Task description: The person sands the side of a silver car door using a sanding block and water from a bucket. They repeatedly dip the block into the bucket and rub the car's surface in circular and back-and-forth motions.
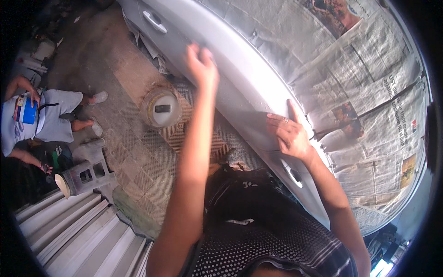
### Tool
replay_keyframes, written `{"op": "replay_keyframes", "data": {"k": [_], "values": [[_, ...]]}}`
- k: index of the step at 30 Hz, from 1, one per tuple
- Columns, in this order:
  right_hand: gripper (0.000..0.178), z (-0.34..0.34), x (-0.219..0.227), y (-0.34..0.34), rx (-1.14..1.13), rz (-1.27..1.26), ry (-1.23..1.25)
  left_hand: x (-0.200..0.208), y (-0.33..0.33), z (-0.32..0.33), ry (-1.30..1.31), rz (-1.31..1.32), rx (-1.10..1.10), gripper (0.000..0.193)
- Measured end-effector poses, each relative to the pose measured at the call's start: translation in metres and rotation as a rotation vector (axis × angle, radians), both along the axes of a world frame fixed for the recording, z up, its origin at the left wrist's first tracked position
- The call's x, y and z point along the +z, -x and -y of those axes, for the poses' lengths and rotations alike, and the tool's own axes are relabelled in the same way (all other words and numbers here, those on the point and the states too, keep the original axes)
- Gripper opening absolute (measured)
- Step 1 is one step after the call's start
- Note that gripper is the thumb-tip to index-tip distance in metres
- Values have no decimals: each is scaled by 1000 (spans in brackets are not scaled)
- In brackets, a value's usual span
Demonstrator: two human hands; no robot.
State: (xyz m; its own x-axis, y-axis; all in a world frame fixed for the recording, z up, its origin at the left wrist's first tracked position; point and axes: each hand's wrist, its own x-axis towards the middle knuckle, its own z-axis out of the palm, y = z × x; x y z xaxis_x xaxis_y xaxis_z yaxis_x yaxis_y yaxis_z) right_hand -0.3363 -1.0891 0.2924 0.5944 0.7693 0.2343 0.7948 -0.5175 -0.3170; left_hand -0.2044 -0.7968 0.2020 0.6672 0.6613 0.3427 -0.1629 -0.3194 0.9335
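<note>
A silver-grey car side [244,64] runs diagonally across the view, with one door handle [154,22] near the top and another handle [291,173] lower down. My right hand [290,136], a ring on one finger, rests on the panel with its fingers spread, close to the papered window edge. Farther up, my left hand [202,64] is at the door surface, its fingers bent and smeared by motion. Whether anything is under or in those fingers cannot be made out.
Newspaper sheets [369,83] cover the car's windows and roof. Left of the car stands a round tub [146,107] of cloudy liquid with a dark block [162,108] in it. Another person [57,115] holds a blue container [28,113] beside a grey stool [90,159]. Ridged panels [87,235] lie lower left.
</note>
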Motion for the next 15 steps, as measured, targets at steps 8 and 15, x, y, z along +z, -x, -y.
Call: {"op": "replay_keyframes", "data": {"k": [8, 15], "values": [[22, -3, -5, -1, -32, -1, 1, -30, 117, 119, -167, 108, -69, 32], [23, -17, -1, -11, 47, 12, 40, -5, -63, -102, 250, 82, 12, 36]]}}
